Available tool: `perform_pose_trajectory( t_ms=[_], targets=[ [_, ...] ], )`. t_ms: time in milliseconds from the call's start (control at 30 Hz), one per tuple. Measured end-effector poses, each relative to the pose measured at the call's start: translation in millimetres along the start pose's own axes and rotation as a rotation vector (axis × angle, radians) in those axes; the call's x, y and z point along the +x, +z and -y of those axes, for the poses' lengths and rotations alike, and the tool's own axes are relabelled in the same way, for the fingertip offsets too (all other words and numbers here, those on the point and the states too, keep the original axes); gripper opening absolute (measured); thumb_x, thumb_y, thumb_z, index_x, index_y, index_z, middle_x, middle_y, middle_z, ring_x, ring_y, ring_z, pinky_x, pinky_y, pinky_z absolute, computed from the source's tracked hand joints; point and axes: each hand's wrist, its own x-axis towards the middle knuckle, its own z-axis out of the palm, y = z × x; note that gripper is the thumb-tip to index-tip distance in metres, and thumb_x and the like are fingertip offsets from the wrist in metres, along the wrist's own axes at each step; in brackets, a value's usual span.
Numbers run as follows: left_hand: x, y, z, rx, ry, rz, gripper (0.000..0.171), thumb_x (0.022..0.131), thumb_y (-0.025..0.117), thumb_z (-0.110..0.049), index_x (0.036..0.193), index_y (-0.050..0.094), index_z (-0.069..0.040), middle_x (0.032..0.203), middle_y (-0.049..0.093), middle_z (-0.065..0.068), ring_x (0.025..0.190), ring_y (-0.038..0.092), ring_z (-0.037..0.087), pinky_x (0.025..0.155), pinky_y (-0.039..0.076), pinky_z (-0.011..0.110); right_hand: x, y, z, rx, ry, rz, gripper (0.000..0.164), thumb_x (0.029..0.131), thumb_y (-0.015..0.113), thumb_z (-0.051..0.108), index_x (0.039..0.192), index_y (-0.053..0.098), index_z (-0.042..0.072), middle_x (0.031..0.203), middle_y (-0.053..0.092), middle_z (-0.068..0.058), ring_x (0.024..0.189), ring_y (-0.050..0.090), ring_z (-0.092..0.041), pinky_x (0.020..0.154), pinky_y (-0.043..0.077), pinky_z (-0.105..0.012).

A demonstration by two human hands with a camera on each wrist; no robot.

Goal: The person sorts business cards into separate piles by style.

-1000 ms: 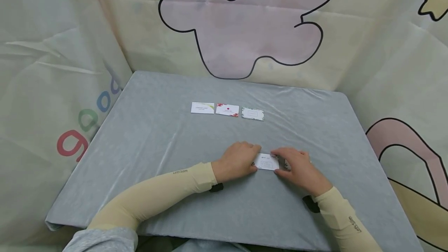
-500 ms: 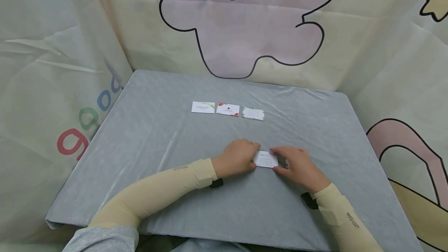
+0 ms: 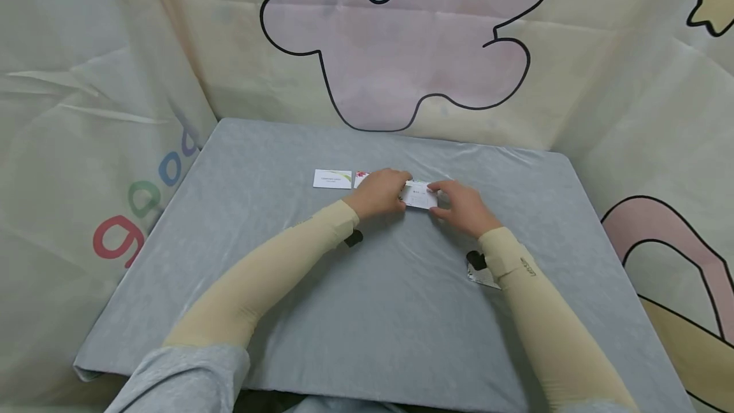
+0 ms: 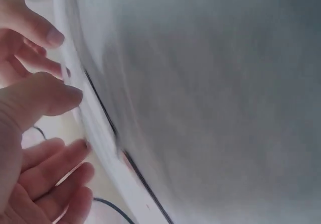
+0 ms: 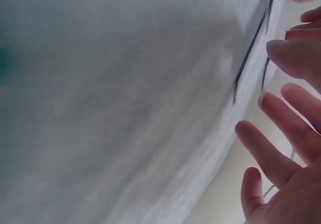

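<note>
A white business card [image 3: 419, 196] with small print hangs over the back row of cards, held by its two short ends. My left hand [image 3: 378, 193] pinches its left end between thumb and fingers. My right hand [image 3: 460, 208] pinches its right end. Both hands also show in the left wrist view, my left hand [image 4: 45, 148] being the nearer. In the right wrist view my right hand [image 5: 286, 143] is spread beside the edge of the card. The leaf-bordered card in the row is mostly covered by the held card.
A white and green card [image 3: 332, 178] lies at the row's left end. The red-flowered card [image 3: 360, 177] is partly behind my left hand. Another card [image 3: 480, 276] lies under my right wrist. A grey cloth [image 3: 367, 336] covers the table, with printed curtains behind.
Both hands have carried the business card away from the body, up to the back row. The card near my right wrist has come into fuller view.
</note>
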Motion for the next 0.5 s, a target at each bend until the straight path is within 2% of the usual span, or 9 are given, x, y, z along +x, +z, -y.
perform_pose_trajectory(
  t_ms=[100, 167, 400, 500],
  targets=[
    [11.8, -2.2, 9.5, -0.022, -0.032, 0.027, 0.062, 0.096, 0.081, -0.025, 0.152, 0.059, -0.010, 0.139, 0.072, 0.005, 0.121, 0.068, 0.019, 0.106, 0.056, 0.037, 18, 0, -5, 0.013, 0.036, 0.008, 0.055, 0.098, 0.080, 0.021, 0.148, 0.062, 0.007, 0.151, 0.064, -0.018, 0.143, 0.058, -0.039, 0.120, 0.045, -0.058],
    [17.4, -1.4, 14.3, -0.018, -0.047, 0.038, 0.064, 0.097, 0.080, -0.026, 0.155, 0.056, -0.010, 0.144, 0.070, 0.005, 0.127, 0.067, 0.019, 0.110, 0.055, 0.038, 27, 1, -6, 0.018, 0.050, 0.017, 0.054, 0.098, 0.080, 0.021, 0.148, 0.063, 0.007, 0.151, 0.064, -0.018, 0.143, 0.058, -0.039, 0.120, 0.044, -0.057],
    [26.0, 4.7, 20.6, 0.007, -0.015, 0.036, 0.062, 0.098, 0.079, -0.026, 0.154, 0.057, -0.009, 0.144, 0.070, 0.007, 0.128, 0.068, 0.022, 0.111, 0.054, 0.041, 35, 5, -10, 0.032, 0.091, 0.031, 0.053, 0.099, 0.079, 0.019, 0.148, 0.063, 0.006, 0.152, 0.063, -0.019, 0.145, 0.056, -0.041, 0.122, 0.042, -0.059],
    [27.2, 6.1, 21.3, 0.012, -0.021, 0.039, 0.062, 0.099, 0.078, -0.026, 0.155, 0.057, -0.009, 0.147, 0.069, 0.007, 0.131, 0.067, 0.022, 0.114, 0.053, 0.041, 36, 6, -11, 0.031, 0.100, 0.031, 0.052, 0.100, 0.078, 0.020, 0.148, 0.063, 0.007, 0.153, 0.062, -0.019, 0.145, 0.056, -0.040, 0.122, 0.042, -0.060]
  ],
)
